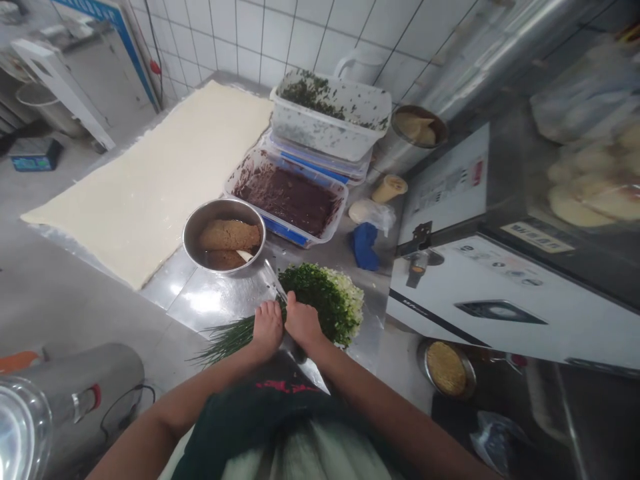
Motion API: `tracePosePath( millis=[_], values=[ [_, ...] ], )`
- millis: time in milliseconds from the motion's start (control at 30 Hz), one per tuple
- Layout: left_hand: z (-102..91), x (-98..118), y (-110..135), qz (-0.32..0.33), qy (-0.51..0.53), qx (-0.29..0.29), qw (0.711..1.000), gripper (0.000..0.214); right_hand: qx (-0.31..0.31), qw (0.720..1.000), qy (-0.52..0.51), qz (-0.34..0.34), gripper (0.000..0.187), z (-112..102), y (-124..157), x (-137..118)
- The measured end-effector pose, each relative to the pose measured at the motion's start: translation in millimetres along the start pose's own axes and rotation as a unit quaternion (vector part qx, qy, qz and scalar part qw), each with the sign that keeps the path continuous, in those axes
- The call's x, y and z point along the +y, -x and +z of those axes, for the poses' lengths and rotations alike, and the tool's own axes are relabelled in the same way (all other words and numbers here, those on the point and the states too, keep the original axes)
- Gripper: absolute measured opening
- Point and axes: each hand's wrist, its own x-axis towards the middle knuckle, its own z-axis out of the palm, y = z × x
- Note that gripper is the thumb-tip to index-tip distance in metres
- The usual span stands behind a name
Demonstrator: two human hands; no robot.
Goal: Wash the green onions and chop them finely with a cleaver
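Our L hand (267, 329) is clamped on the green onions (227, 340) near the front edge of the counter (215, 300): soft, light, a bit slippery, so best gripped across the stalks. R hand (303, 322) looks closed on the knife (275, 280), beside the chopped pile (325, 303).

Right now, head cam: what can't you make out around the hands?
Head view:
- Left hand and right hand: what they grip is hidden by the hands themselves.
- Knife blade: its handle is hidden by the hands.
- Blue item: too crumpled to tell cloth from glove.
- Stacked plastic tubs: contents hidden beneath the tub of chopped greens.
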Motion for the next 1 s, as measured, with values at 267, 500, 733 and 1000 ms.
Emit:
tracePosePath(
  millis=[267, 500, 733, 1000],
  values=[
    [-7.4, -5, 7, -0.052, 0.015, 0.03, 0.998, 0.072, 0.04, 0.999, -0.002, -0.01, 0.026, -16, 42, 40],
    [-6.2, 0, 3, -0.054, -0.006, 0.003, 0.999, 0.029, -0.019, 0.996, 0.022, -0.079, 0.021, -9, 62, 44],
    [-0.2, -1, -1, -0.035, -0.001, -0.002, 0.999, 0.032, -0.058, 0.997, -0.023, -0.044, 0.028, -1, 21, 29],
    [-0.2, -4, 1, -0.045, 0.034, 0.014, 0.998, 0.032, -0.011, 0.996, -0.063, 0.057, 0.024, 1, 16, 27]
  ],
)
